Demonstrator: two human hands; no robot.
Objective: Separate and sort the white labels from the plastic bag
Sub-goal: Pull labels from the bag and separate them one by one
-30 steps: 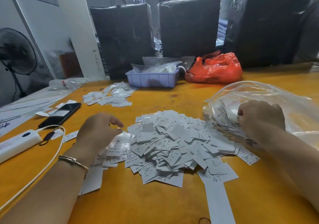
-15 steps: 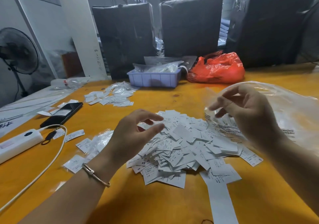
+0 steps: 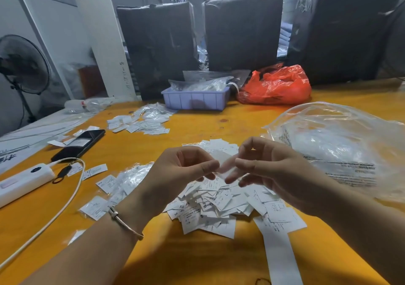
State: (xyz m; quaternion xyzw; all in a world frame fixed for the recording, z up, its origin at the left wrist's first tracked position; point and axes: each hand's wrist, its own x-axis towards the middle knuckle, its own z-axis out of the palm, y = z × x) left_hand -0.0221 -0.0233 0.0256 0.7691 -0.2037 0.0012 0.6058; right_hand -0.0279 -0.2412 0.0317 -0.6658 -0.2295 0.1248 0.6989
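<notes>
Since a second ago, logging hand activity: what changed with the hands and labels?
Both hands left the table and met above the heap of white paper labels; left hand and right hand now pinch something pale and blurred between them. The heap and clear plastic bag stayed.

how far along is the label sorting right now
Early on. Done: labels are tipped out of the clear plastic bag, and a small batch lies apart near the blue tray. In hand: left hand and right hand hold a label between them. Left: the big pile.
</notes>
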